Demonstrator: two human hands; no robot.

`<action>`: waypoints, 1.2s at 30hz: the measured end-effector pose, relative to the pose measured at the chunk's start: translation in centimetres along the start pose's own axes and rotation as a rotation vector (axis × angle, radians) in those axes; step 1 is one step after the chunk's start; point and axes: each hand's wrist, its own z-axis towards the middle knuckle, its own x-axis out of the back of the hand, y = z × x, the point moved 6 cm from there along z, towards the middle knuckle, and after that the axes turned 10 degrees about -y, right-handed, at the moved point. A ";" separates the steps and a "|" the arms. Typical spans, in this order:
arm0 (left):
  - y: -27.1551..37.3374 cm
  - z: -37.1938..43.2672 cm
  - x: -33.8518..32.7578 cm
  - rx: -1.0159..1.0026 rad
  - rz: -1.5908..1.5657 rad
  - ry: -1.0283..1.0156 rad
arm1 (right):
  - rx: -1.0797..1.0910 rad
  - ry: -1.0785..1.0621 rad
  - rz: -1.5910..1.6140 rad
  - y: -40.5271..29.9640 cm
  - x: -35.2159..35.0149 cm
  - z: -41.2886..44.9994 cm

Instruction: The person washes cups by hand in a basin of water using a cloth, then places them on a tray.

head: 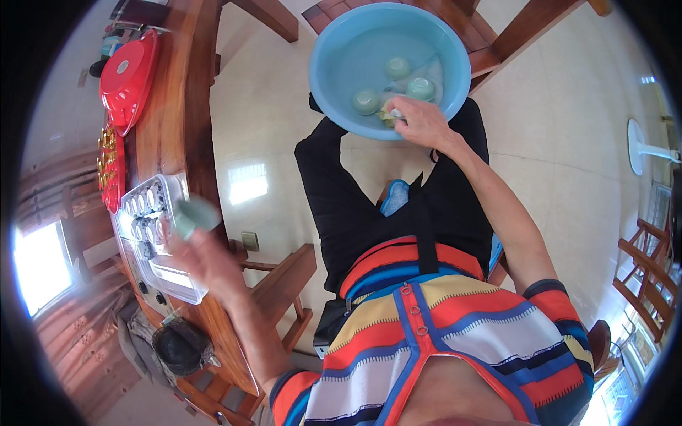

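Observation:
A light blue plastic basin (346,64) of water stands before me, with three pale green cups (366,101) and a whitish cloth (434,72) in it. Over its near rim, my right hand (421,120) grips a yellow and white cloth (388,113). My left hand (205,258), blurred, holds another pale green cup (196,215) at the near edge of the wooden table, above a clear plastic tray (184,285). Several small white cups with dark speckled patterns (152,199) lie in rows in that tray.
On the wooden table (168,106) are a red basin (128,80), a red tray (118,175) with gold-coloured wrapped items, and a dark bowl-shaped object (178,349). A wooden stool (287,271) stands beside the table at my left. Wooden furniture legs (533,26) rise near the blue basin.

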 end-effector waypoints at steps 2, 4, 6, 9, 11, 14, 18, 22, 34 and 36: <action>0.7 -0.5 -8.2 0.178 -0.494 -0.357 | -0.007 -0.029 0.020 0.7 -0.6 0.2; -1.1 -1.0 -14.1 0.372 -0.603 -0.552 | 0.038 -0.039 0.032 0.6 -1.2 0.9; -2.7 -1.2 -19.5 0.507 -0.738 -0.705 | 0.003 -0.063 -0.011 0.6 -1.4 1.2; -4.7 -1.3 -26.4 0.655 -0.942 -0.808 | -0.036 -0.086 -0.032 1.6 -2.0 1.4; -5.3 -1.1 -29.8 0.741 -1.010 -0.839 | -0.035 -0.081 -0.012 2.0 -1.8 1.6; -5.7 -0.6 -33.4 0.732 -1.024 -0.871 | -0.081 -0.181 0.052 2.7 -1.8 2.3; -7.5 0.1 -37.0 0.804 -1.097 -0.837 | -0.088 -0.099 0.135 2.8 -1.6 4.8; -8.0 0.0 -40.0 0.903 -1.201 -0.800 | -0.130 0.095 0.154 5.1 -2.6 7.4; -10.5 -0.3 -42.1 0.992 -1.090 -0.786 | -0.168 -0.032 -0.042 6.9 -3.4 9.0; -10.5 -0.4 -42.0 0.978 -1.099 -0.777 | -0.162 -0.047 -0.058 6.9 -3.2 9.2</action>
